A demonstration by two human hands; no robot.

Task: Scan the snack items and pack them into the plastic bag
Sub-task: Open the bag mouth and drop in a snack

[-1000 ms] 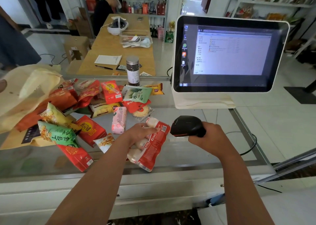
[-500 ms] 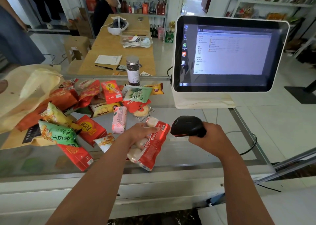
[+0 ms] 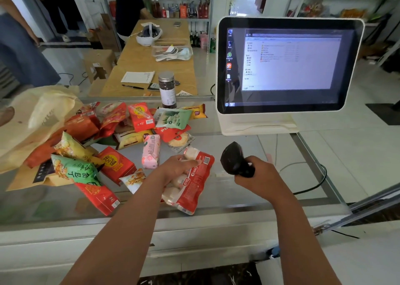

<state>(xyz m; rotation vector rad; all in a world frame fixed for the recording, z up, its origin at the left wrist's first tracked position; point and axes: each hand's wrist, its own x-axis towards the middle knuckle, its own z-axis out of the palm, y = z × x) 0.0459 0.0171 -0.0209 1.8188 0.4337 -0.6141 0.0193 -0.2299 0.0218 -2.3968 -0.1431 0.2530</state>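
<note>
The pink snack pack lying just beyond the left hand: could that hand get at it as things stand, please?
Probably not right away. The pink snack pack lies uncovered on the counter, close beside the left hand, with nothing between them, but that hand is gripping the red-and-white packet, which it would need to release first.

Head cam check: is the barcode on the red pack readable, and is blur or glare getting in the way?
Head view: the barcode on the red pack shows as stripes near its top edge, too small to read; the scanner in the right hand is smeared by motion blur; the monitor text is washed out; the glass counter reflects softly; wide-angle bending curves the edges.
</note>
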